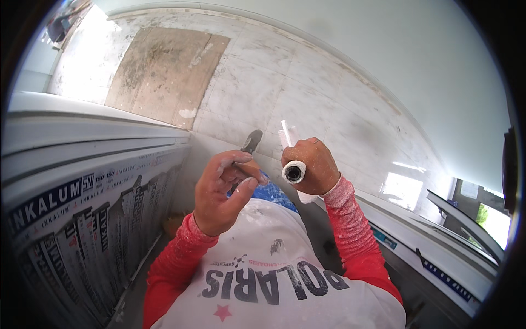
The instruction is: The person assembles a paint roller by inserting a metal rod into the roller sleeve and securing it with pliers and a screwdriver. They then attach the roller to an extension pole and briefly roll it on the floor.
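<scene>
My right hand [310, 164], spotted with white, is closed around a white tube with a dark hollow end [294, 172]. The hollow end points up toward me. A pale, partly see-through strip [286, 134] shows beyond the fist, and a bit of white shows below it; whether they belong to the tube I cannot tell. To its left, my left hand [222, 189] is raised with fingers bent and thumb apart. Nothing shows in its grasp, and white dust marks its fingertips. Both hands are in front of my white shirt [252, 247].
Film-wrapped frames or panels [93, 219] stand close on my left. A brown sheet [164, 71] covers part of the pale, smudged floor [323, 104]. My dark shoe [252, 141] shows beyond my left hand. A white ledge [405, 225] runs along the right, near an open window sash [466, 222].
</scene>
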`<act>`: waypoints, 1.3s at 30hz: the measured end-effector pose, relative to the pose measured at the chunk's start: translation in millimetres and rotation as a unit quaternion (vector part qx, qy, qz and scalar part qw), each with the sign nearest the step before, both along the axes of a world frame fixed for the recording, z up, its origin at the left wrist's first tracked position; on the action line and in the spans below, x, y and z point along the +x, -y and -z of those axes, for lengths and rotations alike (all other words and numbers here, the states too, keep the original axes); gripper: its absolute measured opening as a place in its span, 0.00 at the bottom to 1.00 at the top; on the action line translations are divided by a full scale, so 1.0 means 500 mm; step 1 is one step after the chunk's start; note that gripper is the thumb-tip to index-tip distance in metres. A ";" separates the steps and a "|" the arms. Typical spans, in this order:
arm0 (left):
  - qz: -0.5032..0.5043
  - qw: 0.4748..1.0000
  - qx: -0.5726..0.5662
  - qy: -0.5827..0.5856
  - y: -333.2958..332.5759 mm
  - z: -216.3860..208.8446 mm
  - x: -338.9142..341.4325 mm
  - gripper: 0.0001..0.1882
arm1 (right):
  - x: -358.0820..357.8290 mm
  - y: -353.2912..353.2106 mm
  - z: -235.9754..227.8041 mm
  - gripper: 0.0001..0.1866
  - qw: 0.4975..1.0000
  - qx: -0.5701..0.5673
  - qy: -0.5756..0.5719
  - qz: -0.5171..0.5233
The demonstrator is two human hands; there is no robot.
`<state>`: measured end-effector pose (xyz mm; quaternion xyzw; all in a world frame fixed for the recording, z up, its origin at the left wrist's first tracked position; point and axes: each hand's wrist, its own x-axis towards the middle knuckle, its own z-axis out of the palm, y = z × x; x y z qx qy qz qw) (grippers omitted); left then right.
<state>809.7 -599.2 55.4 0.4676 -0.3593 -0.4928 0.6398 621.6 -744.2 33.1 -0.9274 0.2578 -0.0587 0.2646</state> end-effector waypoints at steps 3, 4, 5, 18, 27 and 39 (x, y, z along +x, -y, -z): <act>0.017 1.000 -0.001 -0.022 0.094 0.018 0.023 0.16 | 0.023 0.088 0.006 0.09 1.000 0.009 -0.026 0.013; 0.024 0.999 0.012 -0.035 0.124 0.019 0.028 0.16 | 0.024 0.119 0.015 0.09 0.999 0.011 -0.041 0.016; 0.031 0.998 0.029 -0.050 0.145 0.019 0.029 0.15 | 0.023 0.145 0.025 0.09 0.998 0.016 -0.057 0.019; 0.143 0.986 0.081 0.022 0.434 0.086 0.111 0.19 | 0.069 0.427 0.029 0.04 0.986 0.011 -0.161 0.032; 0.236 0.969 0.078 -0.009 0.621 0.158 0.220 0.24 | 0.157 0.579 0.027 0.05 0.945 0.036 -0.320 0.059; 0.282 0.954 0.052 -0.083 0.771 0.213 0.355 0.24 | 0.289 0.721 0.002 0.08 0.923 0.008 -0.378 0.064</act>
